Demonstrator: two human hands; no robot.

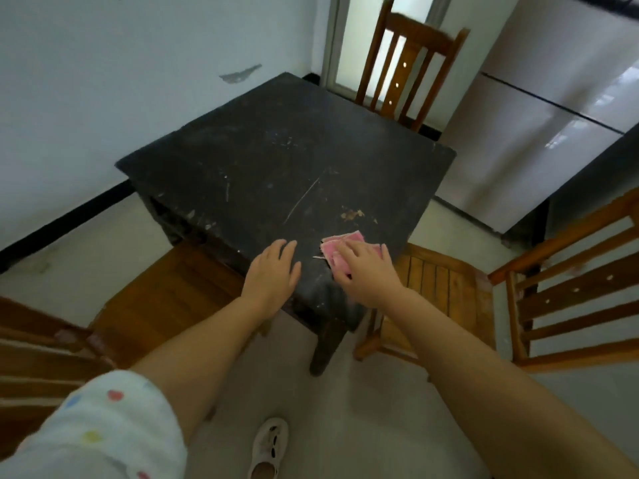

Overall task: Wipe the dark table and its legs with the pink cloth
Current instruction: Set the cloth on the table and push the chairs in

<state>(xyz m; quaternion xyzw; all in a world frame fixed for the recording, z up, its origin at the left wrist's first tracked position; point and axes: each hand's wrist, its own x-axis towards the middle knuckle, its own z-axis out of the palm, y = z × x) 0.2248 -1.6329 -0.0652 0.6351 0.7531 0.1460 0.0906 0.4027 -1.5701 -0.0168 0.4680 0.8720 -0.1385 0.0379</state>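
The dark square table (276, 157) stands with one corner pointing toward me; its scratched top has a worn brown patch near that corner. One dark leg (326, 344) shows under the near corner. The pink cloth (337, 248) lies flat on the top near the corner. My right hand (366, 271) presses down on the cloth, fingers spread over it. My left hand (275, 274) rests flat on the tabletop just left of the cloth, fingers apart, holding nothing.
Wooden chairs surround the table: one at the far side (411, 63), one on the right (553, 288), one at the lower left (45, 347). A white fridge (539, 133) stands at the right. A white wall runs on the left. My shoe (268, 447) is on the pale floor.
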